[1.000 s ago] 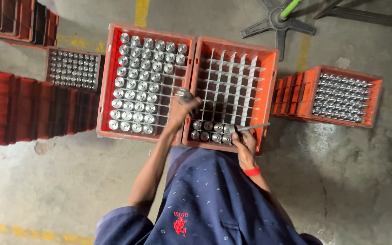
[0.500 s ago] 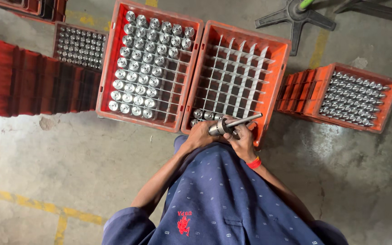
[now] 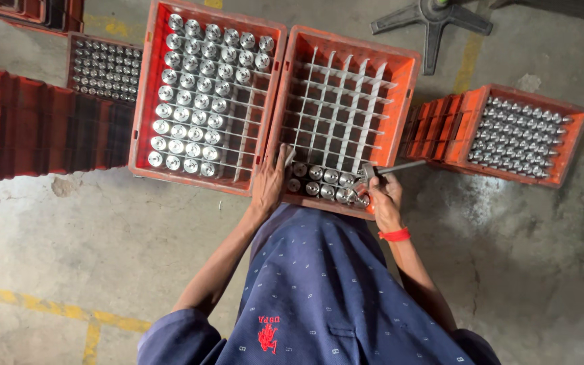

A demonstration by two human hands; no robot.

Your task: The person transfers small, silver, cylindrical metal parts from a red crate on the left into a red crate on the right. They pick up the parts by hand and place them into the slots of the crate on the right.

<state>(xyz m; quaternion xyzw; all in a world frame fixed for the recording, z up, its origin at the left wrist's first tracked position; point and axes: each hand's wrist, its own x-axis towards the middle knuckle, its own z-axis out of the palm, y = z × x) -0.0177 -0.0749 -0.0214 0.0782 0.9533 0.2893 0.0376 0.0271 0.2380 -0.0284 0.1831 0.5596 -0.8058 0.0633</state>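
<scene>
1. Underfoot, a rough grey concrete floor [image 3: 49, 223] is seen, stained and marked with worn yellow paint lines; all the crates are stood directly on it.
2. Centrally, an orange moulded-plastic crate with a white grid divider [image 3: 343, 115] is set; only its two nearest rows are filled. Touching its left wall is a matching red-orange plastic crate [image 3: 205, 101], nearly full of parts.
3. Shiny turned-metal cylinders [image 3: 324, 182], round-topped and smooth, are stood upright in the near cells of the gridded crate.
4. One cylinder is pressed by the left hand [image 3: 270, 184] at the crate's near left corner, fingers curled over it; it should be lowered squarely into one cell so the divider is not bent.
5. A slim grey metal rod-like tool [image 3: 400, 167] is gripped tightly in the closed right hand [image 3: 384, 201], beside the near right cells; it is best kept clear of the polished tops.
</scene>
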